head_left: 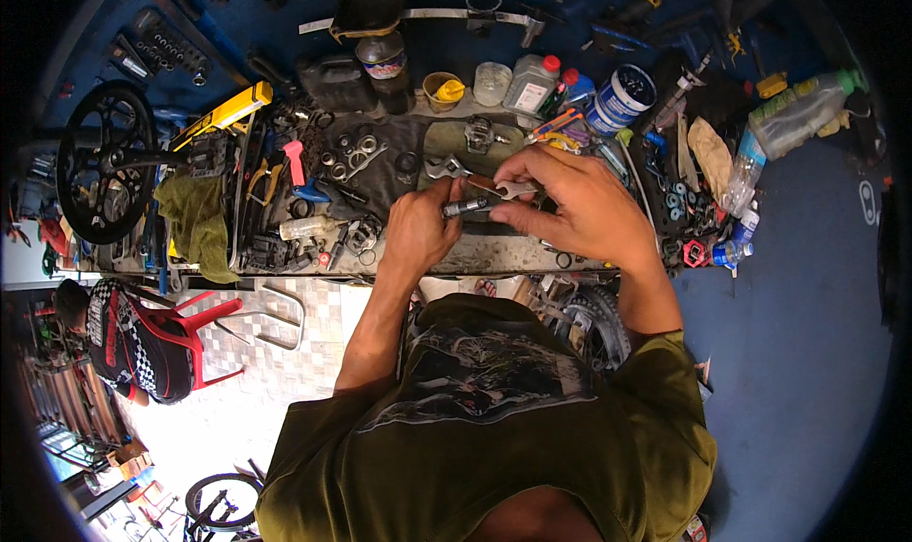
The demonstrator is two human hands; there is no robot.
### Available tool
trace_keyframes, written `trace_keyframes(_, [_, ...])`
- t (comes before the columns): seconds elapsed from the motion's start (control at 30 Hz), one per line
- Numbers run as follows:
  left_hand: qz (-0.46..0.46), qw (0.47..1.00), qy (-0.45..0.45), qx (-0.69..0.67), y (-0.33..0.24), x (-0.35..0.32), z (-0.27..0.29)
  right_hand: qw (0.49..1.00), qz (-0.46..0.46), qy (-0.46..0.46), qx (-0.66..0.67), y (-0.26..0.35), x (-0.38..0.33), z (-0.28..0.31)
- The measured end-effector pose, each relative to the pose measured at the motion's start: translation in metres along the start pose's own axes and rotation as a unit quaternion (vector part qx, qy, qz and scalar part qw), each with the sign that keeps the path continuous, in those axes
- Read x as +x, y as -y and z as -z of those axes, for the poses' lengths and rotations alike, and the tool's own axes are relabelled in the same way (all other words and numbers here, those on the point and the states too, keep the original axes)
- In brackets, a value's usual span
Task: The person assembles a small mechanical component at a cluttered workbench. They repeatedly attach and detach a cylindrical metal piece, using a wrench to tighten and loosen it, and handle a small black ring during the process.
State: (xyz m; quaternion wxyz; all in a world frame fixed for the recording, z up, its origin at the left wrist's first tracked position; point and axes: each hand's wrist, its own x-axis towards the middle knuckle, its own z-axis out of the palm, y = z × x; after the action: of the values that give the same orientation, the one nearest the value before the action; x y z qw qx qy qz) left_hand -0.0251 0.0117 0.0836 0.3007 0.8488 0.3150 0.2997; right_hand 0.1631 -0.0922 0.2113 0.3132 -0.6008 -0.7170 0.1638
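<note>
- Two bare hands meet just above the middle of the frame, over a cluttered workbench (494, 254).
- The left hand (418, 230) is closed around a small metal cylinder (465, 206), which pokes out to the right between thumb and fingers.
- The right hand (579, 205) comes in from the right, its fingertips pinched on a flat metal wrench (499, 187) that lies just above the cylinder; whether the two parts touch is unclear.
- Behind the hands, toward the top of the frame, stand a dark bottle (384, 62), a yellow cup (443, 90), a white plastic bottle (530, 83) and a blue-and-white tin (619, 97).
- Left of the hands lie loose washers and rings (350, 152) on a dark cloth, and an olive rag (195, 219).
- At the far left edge sits a black chainring with crank (104, 162).
- In the lower left, another person sits on a red plastic chair (195, 338).
- At the upper right lies a clear plastic bottle (796, 114) on its side.
</note>
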Motion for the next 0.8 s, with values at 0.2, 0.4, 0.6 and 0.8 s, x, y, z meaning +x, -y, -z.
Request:
trace_keyframes(0.2, [0.003,1.000,0.010,-0.024,0.000,-0.001,-0.004,0.998,0.032,0.013,0.047,-0.019,-0.002,-0.012])
trace_keyframes(0.4, [-0.002,1.000,0.002,-0.019,-0.001,-0.001,-0.006,0.997,0.031,0.021,0.074,-0.024,-0.002,-0.019])
trace_keyframes(0.6, [-0.003,0.999,-0.031,-0.015,0.002,-0.001,-0.007,0.995,0.000,-0.028,0.097,-0.012,-0.006,-0.030])
trace_keyframes(0.8, [0.008,1.000,-0.028,0.000,0.001,-0.002,-0.007,0.994,0.009,-0.047,0.095,-0.016,-0.008,-0.039])
